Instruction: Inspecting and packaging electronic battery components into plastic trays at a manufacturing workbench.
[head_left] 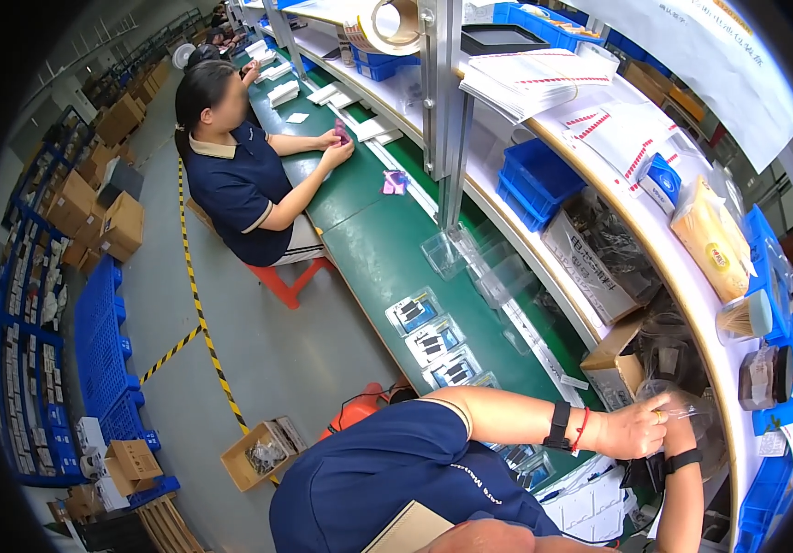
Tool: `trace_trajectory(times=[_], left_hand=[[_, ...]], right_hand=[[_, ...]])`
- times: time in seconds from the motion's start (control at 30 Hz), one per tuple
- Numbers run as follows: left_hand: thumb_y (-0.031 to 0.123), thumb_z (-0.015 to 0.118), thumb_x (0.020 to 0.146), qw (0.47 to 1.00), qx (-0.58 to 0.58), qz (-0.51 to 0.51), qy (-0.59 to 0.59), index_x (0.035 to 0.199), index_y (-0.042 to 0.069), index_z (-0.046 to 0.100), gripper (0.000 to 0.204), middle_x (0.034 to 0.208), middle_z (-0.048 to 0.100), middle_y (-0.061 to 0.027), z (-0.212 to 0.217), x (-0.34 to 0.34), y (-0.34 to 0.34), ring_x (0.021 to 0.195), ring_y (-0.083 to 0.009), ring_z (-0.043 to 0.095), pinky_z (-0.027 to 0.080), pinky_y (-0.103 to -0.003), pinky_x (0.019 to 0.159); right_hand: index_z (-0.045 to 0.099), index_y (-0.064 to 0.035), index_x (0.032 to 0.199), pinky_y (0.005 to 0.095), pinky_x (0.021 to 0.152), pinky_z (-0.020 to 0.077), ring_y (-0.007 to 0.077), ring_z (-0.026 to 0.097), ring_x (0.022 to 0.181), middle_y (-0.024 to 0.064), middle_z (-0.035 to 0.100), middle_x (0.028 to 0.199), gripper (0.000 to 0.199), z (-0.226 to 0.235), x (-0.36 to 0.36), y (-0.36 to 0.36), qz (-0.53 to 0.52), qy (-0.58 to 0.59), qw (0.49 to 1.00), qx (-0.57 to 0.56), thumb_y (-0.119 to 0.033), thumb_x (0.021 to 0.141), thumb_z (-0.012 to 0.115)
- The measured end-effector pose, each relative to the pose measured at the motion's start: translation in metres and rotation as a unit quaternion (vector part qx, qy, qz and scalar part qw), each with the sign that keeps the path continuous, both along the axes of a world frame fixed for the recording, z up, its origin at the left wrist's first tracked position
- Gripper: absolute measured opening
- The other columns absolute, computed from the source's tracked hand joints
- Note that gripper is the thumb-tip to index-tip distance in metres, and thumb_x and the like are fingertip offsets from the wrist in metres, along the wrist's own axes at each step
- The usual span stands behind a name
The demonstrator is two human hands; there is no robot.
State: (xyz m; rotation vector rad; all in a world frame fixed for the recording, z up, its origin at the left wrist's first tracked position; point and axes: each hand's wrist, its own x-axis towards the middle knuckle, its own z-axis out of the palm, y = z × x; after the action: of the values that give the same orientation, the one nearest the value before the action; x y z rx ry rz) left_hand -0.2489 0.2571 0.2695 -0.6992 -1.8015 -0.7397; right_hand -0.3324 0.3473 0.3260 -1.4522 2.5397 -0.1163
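Clear plastic bag [682,405] pinched between left hand [634,426] and right hand [676,441], held at the shelf edge above the green worktop [378,249]. Long axis cannot be told. Clear blister trays [433,346] with dark inserts lined along worktop. Blue bin [537,182] and white red-striped envelopes [530,78] noted on shelves.

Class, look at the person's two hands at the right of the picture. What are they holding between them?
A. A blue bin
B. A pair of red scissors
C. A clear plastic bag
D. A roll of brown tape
C: the left hand and right hand meet on a clear plastic bag, pinched in the fingers near the shelf edge.
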Motion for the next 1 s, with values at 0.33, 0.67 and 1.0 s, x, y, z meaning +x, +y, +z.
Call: trace_trajectory(times=[0.33,0.67,1.0], left_hand=[[0.010,0.058,0.068,1.000,-0.013,-0.006,-0.008,0.058,0.005,0.055,0.012,0.058,0.045,-0.0055,0.005,0.006,0.000,0.069,-0.0237,0.052,0.036,-0.055,0.097],[0.008,0.065,0.065,0.999,0.014,-0.017,-0.035,0.099,0.003,0.066,0.035,0.101,0.061,-0.0152,0.031,0.045,-0.048,0.094,-0.0308,0.059,0.047,-0.043,0.079],[0.000,0.062,0.086,0.574,0.366,-0.408,-0.608,0.110,-0.003,0.058,0.025,0.100,0.066,-0.0104,-0.042,0.093,-0.030,0.093,-0.0148,0.063,0.051,-0.027,0.082]], right_hand=[[0.058,-0.0008,0.098,0.0443,0.077,0.0464,0.0373,0.058,0.091,0.0222,0.060,0.100,0.024,0.021,0.008,-0.012,0.047,0.009,0.999,-0.025,-0.006,0.075,0.058],[0.064,0.0008,0.082,0.0430,0.067,0.0489,0.0383,0.061,0.075,0.0218,0.063,0.078,0.017,0.048,0.017,0.027,-0.195,0.064,0.979,-0.009,-0.015,0.078,0.060],[0.069,0.0021,0.090,0.0210,0.054,0.0472,0.0111,0.064,0.067,0.0098,0.069,0.080,0.011,-0.021,0.149,0.083,-0.374,-0.414,0.680,-0.476,-0.004,0.081,0.066]])
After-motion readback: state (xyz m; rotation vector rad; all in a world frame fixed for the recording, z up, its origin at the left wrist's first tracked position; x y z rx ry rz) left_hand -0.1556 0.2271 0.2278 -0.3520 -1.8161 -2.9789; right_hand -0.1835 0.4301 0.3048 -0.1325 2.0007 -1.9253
